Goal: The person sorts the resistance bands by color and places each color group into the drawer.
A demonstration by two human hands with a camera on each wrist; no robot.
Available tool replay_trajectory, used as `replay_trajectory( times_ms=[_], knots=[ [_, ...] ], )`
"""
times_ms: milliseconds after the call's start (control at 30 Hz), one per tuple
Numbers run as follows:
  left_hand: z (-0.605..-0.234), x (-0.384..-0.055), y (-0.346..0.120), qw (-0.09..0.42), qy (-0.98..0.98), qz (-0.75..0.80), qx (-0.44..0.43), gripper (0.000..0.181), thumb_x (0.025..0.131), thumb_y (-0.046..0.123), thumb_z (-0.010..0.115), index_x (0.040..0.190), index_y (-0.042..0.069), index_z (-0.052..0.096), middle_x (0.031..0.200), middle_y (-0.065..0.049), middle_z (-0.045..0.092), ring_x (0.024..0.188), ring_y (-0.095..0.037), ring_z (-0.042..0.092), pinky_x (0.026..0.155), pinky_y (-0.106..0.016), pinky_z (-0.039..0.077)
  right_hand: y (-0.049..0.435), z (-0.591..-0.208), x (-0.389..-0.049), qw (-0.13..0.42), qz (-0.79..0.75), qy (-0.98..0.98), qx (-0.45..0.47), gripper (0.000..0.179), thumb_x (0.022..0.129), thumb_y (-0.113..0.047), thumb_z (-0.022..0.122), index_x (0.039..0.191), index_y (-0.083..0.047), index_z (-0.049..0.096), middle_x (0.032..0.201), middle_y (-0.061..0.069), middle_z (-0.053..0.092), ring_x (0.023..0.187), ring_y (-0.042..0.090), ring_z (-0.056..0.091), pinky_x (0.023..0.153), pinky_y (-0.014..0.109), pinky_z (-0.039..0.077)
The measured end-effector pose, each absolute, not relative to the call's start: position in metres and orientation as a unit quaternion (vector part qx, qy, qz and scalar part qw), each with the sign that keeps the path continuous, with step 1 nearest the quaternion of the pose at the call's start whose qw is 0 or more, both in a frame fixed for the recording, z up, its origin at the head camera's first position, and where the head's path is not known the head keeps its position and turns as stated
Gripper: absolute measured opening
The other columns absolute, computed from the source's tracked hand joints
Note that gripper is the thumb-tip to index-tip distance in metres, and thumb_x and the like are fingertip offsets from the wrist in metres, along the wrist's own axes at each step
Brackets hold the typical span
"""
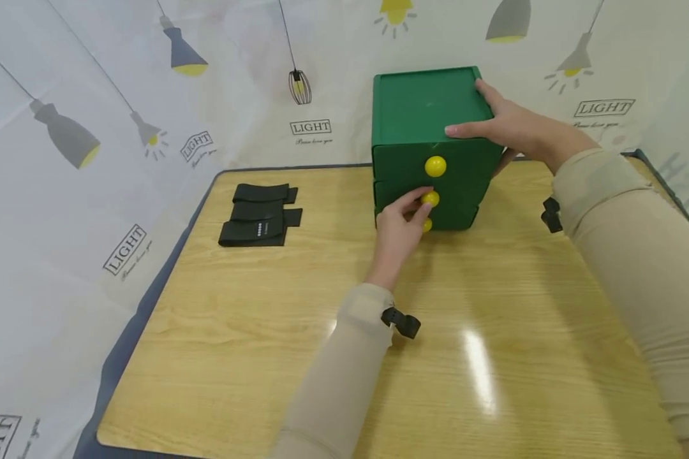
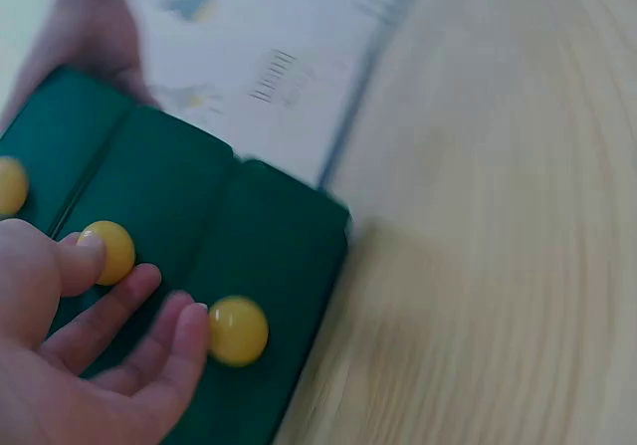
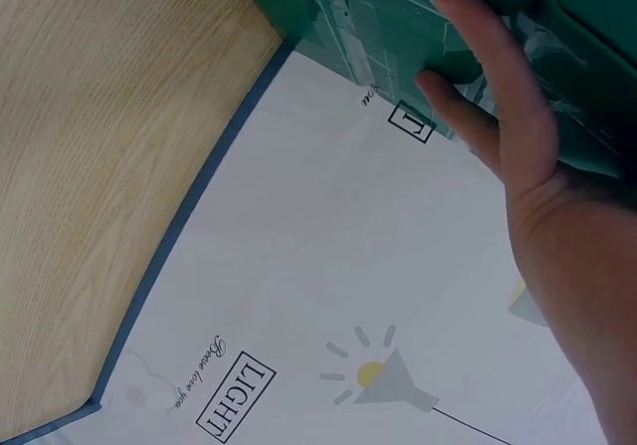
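Note:
A green three-drawer box (image 1: pixel 430 108) stands at the back of the table, with a round yellow knob on each drawer front. My left hand (image 1: pixel 399 233) pinches the middle knob (image 1: pixel 430 199) between thumb and fingers. In the left wrist view, the other fingers of that hand lie close to the bottom knob (image 2: pixel 239 332). Above it is the top knob (image 1: pixel 436 166). My right hand (image 1: pixel 513 127) rests on the box's upper right edge, thumb and a finger on top. Its other fingers lie fairly straight along the side, as the right wrist view shows. All drawers look closed.
Black straps (image 1: pixel 258 217) lie flat on the wooden table (image 1: pixel 235 357), left of the box. A white backdrop (image 1: pixel 333 64) printed with lamps rises behind the table's far edge. Both wrists wear black bands over beige sleeves.

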State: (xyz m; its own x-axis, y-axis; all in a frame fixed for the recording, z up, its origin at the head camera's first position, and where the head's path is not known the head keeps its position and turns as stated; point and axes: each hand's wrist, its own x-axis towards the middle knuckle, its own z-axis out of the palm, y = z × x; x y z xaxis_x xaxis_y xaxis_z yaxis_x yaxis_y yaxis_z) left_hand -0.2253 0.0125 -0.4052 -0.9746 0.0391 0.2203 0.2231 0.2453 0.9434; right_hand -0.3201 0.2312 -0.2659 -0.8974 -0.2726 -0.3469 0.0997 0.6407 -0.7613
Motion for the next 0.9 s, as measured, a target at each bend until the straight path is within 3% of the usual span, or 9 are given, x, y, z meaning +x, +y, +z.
replay_trajectory(
  times_ms=[133,233,367,567,633,900],
  knots=[
    [-0.414,-0.222,0.014,0.061,-0.735,-0.675,-0.028,0.026,0.101,0.013,0.074,0.125,0.006,0.066,0.099,-0.014,0.077,0.087,-0.035,0.077,0.071,-0.030,0.064,0.230,-0.266,-0.322,0.218,-0.428,0.876,-0.050,0.116,0.098,-0.063,0.064,0.157,-0.050,-0.036,0.177,0.005,-0.028,0.163,0.050,0.015,0.083,0.058,0.065],
    [-0.420,-0.220,0.011,0.052,-0.771,-0.634,0.012,0.025,0.099,0.014,0.078,0.118,0.006,0.065,0.084,-0.006,0.068,0.072,-0.026,0.068,0.062,-0.024,0.054,0.228,-0.264,-0.322,0.215,-0.431,0.875,-0.052,0.117,0.097,-0.063,0.065,0.157,-0.050,-0.035,0.177,0.005,-0.027,0.163,0.050,0.017,0.083,0.058,0.065],
    [-0.421,-0.222,0.004,0.012,-0.813,-0.582,-0.003,0.024,0.097,0.009,0.078,0.121,0.006,0.072,0.091,-0.008,0.071,0.071,-0.013,0.059,0.059,-0.022,0.047,0.228,-0.259,-0.322,0.207,-0.426,0.879,-0.053,0.116,0.098,-0.062,0.064,0.157,-0.049,-0.035,0.177,0.006,-0.028,0.162,0.051,0.019,0.082,0.058,0.065],
    [-0.420,-0.231,0.002,-0.112,-0.699,-0.706,0.025,0.029,0.100,0.005,0.073,0.128,0.011,0.074,0.109,-0.028,0.075,0.070,-0.022,0.064,0.063,-0.031,0.054,0.232,-0.256,-0.322,0.201,-0.421,0.883,-0.054,0.116,0.098,-0.063,0.063,0.157,-0.049,-0.036,0.177,0.006,-0.028,0.161,0.052,0.019,0.082,0.058,0.065],
    [-0.422,-0.233,0.003,-0.122,-0.680,-0.722,0.040,0.026,0.100,0.007,0.073,0.126,0.012,0.076,0.118,-0.032,0.073,0.073,-0.023,0.067,0.065,-0.031,0.057,0.233,-0.256,-0.321,0.201,-0.421,0.883,-0.053,0.117,0.098,-0.064,0.064,0.157,-0.049,-0.036,0.177,0.007,-0.026,0.161,0.052,0.021,0.083,0.058,0.065],
    [-0.429,-0.236,0.003,-0.125,-0.672,-0.725,0.081,0.019,0.099,0.007,0.074,0.115,0.014,0.082,0.111,-0.029,0.077,0.067,-0.018,0.068,0.061,-0.027,0.057,0.233,-0.263,-0.319,0.218,-0.412,0.883,-0.060,0.117,0.098,-0.065,0.062,0.157,-0.047,-0.037,0.177,0.007,-0.027,0.162,0.052,0.015,0.080,0.058,0.065]
  ],
)
